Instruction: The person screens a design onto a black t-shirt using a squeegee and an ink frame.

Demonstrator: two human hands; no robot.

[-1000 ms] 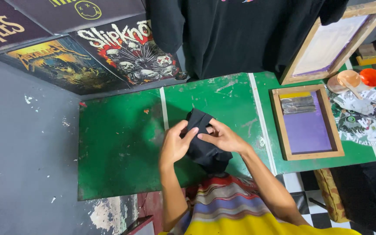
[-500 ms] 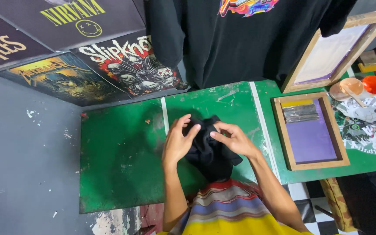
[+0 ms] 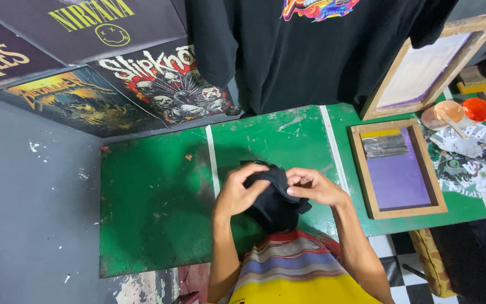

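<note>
Black cloth bundle in both hands' grip, L & R, over green table.

Black cloth more bunched between hands

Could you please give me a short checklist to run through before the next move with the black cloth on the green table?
1. Both hands on the cloth: left hand and right hand each grip the bunched black cloth. Ok.
2. Cloth laid flat: it is crumpled between the hands. Not ok.
3. Bare surface on the green table to the left of the cloth: ok.
4. Wooden screen-printing frame apart from the cloth: it lies to the right, beyond a white stripe. Ok.
5. Hanging black T-shirt clear of the hands: it hangs behind the table. Ok.
6. Cloth free of ink or dirt: cannot tell.
</note>
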